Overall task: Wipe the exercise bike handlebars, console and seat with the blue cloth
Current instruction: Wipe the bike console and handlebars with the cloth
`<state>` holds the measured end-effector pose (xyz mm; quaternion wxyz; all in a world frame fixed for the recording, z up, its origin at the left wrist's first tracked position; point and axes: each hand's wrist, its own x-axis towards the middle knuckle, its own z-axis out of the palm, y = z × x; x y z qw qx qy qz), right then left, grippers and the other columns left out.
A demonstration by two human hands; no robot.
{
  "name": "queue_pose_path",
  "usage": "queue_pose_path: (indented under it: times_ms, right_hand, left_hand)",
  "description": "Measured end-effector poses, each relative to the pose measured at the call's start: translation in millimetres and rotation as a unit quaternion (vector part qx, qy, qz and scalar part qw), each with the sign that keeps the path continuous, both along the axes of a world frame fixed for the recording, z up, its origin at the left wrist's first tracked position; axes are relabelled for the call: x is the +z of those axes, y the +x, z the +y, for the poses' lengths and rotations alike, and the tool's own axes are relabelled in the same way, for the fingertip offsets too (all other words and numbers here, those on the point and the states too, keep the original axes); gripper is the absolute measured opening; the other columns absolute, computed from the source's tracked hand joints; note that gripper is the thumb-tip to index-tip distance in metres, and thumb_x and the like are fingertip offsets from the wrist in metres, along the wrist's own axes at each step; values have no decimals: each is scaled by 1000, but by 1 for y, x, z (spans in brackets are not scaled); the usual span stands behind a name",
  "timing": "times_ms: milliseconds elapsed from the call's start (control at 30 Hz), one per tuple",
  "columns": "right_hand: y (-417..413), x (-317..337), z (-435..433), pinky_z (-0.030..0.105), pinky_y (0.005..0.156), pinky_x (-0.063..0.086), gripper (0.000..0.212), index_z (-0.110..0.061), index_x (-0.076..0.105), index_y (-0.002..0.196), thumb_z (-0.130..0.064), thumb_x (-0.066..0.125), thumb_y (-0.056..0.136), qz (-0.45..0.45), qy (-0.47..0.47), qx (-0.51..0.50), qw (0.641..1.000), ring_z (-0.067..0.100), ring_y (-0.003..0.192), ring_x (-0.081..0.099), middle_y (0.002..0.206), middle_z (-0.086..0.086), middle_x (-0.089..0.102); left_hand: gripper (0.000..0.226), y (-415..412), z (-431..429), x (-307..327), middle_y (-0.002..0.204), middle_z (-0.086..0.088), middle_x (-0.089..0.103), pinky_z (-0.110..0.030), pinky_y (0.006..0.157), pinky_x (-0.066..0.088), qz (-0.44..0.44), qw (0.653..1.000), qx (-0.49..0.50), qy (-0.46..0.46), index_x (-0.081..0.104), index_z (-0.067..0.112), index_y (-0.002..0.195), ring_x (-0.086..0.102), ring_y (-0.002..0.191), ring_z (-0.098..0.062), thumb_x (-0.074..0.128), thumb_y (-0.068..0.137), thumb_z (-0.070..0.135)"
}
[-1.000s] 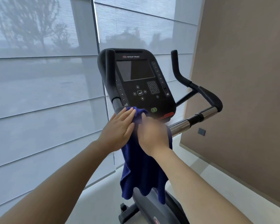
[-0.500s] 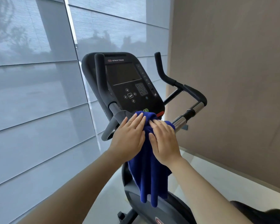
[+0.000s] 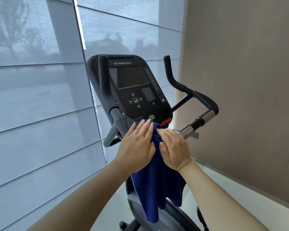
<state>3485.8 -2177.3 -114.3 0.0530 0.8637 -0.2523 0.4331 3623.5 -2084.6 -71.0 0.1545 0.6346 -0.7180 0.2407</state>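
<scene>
We see the blue cloth [image 3: 157, 185] draped over the handlebar's centre below the Star Trac console [image 3: 137, 90], its long axis hanging straight down. Our left hand [image 3: 137, 147] and right hand [image 3: 173, 147] press flat on it, each grip released, not clenched.

My hands sit side by side at frame centre, my left hand [image 3: 137, 147] and right hand [image 3: 174, 148] on the cloth [image 3: 157, 185], which hangs below them. The console [image 3: 133, 90] stands above; the handlebars [image 3: 197, 104] reach right.
</scene>
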Motion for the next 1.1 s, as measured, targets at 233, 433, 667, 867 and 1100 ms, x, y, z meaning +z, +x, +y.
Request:
queue_pose_path:
  times_ms: [233,433,667,867,1100]
  right_hand:
    - [-41,4,-53,41,103,38,46,-16,48,124,-44,23,98,95,34,50,994,18,112,49,119,1,58]
    - [-81,5,-98,36,116,17,71,-19,32,137,-52,54,78,187,15,125,974,18,131,30,138,0,40]
    - [-73,-3,-116,44,96,45,48,-6,59,110,-7,76,65,67,-55,88,992,31,103,59,109,12,63]
    - [-75,-13,-150,39,82,52,44,-10,49,100,-9,76,65,13,-127,64,990,28,83,63,92,10,66]
    - [-77,-21,-176,35,84,51,54,-14,44,101,-20,81,63,36,-144,13,989,25,83,63,91,7,66]
  left_hand:
    - [70,-49,-27,0,146,-4,38,-30,113,-5,24,999,33,27,28,10,143,27,138,-20,36,83,44]
    - [58,-91,-68,0,110,0,60,-37,115,0,-39,980,168,98,45,10,122,57,103,-17,60,77,45]
    - [22,-123,-99,-5,78,3,54,-33,115,1,-3,951,302,66,37,16,84,47,65,-16,56,78,25]
    - [17,-140,-136,-18,85,3,58,-31,110,24,7,945,327,22,50,15,95,57,77,-17,57,80,16]
    - [20,-156,-159,-18,63,8,57,-20,45,36,-43,946,321,-21,58,25,72,54,52,-8,73,60,20]
